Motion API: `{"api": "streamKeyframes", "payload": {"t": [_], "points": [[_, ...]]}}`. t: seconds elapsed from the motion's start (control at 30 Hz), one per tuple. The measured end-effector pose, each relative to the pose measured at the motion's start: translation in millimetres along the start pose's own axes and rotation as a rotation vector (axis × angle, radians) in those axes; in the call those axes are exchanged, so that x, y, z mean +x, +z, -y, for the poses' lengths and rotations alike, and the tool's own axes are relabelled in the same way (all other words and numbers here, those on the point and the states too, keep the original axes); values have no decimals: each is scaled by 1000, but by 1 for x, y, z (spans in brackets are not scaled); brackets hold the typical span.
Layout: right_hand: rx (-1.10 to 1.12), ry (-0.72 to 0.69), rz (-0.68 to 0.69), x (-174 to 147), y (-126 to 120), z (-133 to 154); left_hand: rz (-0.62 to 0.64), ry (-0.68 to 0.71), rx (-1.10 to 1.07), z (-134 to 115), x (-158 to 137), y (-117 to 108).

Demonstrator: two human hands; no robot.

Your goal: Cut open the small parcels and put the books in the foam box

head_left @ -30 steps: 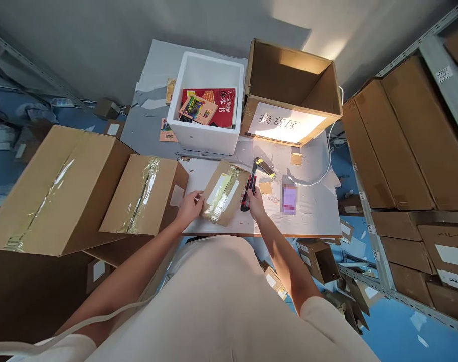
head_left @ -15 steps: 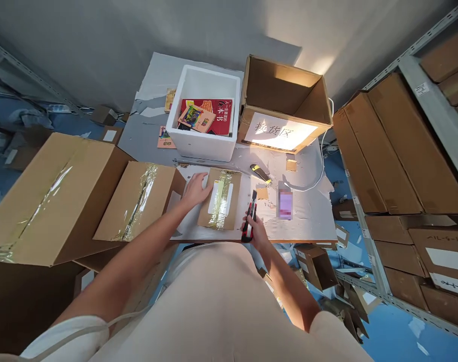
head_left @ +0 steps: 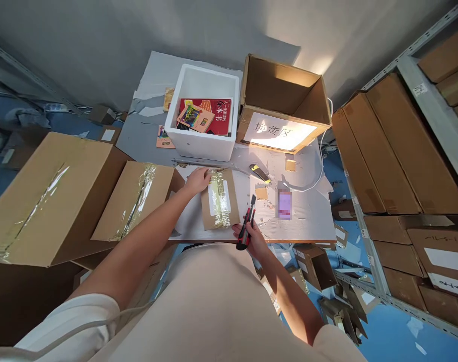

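Vs. half a sec ago, our L hand (head_left: 199, 182) isn't spread over the parcel (head_left: 232, 197) anymore: its fingers curl at the far-L corner, touching it. Parcel's turned a bit too, near end swung to our R. Our R hand (head_left: 253, 238) is closer in, fingertips at the near-R corner, & the red/black cutter (head_left: 244, 229) leans more. R fingers are closed round the cutter, grey tip pointing away from us; can't tell if L fingers pinch the cardboard or just rest on it.

Parcel's on the table (head_left: 308, 216), close to the near edge, btwn our hands: flattish brown cardboard, white label, shiny yellowish tape run lengthwise over it. A yellow/black knife (head_left: 259, 173) lies beyond, to its R.

Hard to see: label print (too small, tape glare); L fingertips, partly hidden; purple item (head_left: 285, 202), pixelated. Foam box (head_left: 202, 146) wall hides the books' (head_left: 222, 114) lower parts. Big box (head_left: 44, 196) on our L is cut off by the frame.
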State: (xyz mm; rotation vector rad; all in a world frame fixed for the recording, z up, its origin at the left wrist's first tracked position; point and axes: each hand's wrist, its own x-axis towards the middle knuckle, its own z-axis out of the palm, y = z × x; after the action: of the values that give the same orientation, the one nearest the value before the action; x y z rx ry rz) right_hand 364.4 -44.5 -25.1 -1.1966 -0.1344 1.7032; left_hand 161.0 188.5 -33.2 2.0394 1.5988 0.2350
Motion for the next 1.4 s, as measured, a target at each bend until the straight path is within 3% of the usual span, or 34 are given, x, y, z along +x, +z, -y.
{"api": "streamKeyframes", "payload": {"t": [0.13, 0.27, 0.37, 0.43, 0.5, 0.63, 0.77, 1.0, 1.27, 1.4], "points": [[-85, -148, -62, 28, -9, 33, -122, -161, -2, 20, -53, -2], [-184, -261, -53, 71, 2, 69, -166, -233, -130, 38, -124, 14], [-348, -310, -27, 89, 10, 84, -212, -279, -209, 39, -154, 25], [-490, -358, -45, 88, 6, 88, -302, -204, -160, 34, -155, 25], [-667, -374, -76, 77, -6, 90, -334, -46, -74, 27, -144, 21], [-915, -255, -45, 47, -36, 87, -138, 186, 128, 16, -114, 13], [-912, -128, 63, 34, -47, 80, -33, 166, 230, 13, -103, 16], [-882, -59, 156, 42, -48, 85, -57, 173, 218, 15, -104, 20], [-1321, 50, 270, 44, -30, 142, -156, 170, 146, 14, -99, 25], [-1454, -82, 222, 47, -14, 144, -142, 176, 135, 15, -99, 28]]}}
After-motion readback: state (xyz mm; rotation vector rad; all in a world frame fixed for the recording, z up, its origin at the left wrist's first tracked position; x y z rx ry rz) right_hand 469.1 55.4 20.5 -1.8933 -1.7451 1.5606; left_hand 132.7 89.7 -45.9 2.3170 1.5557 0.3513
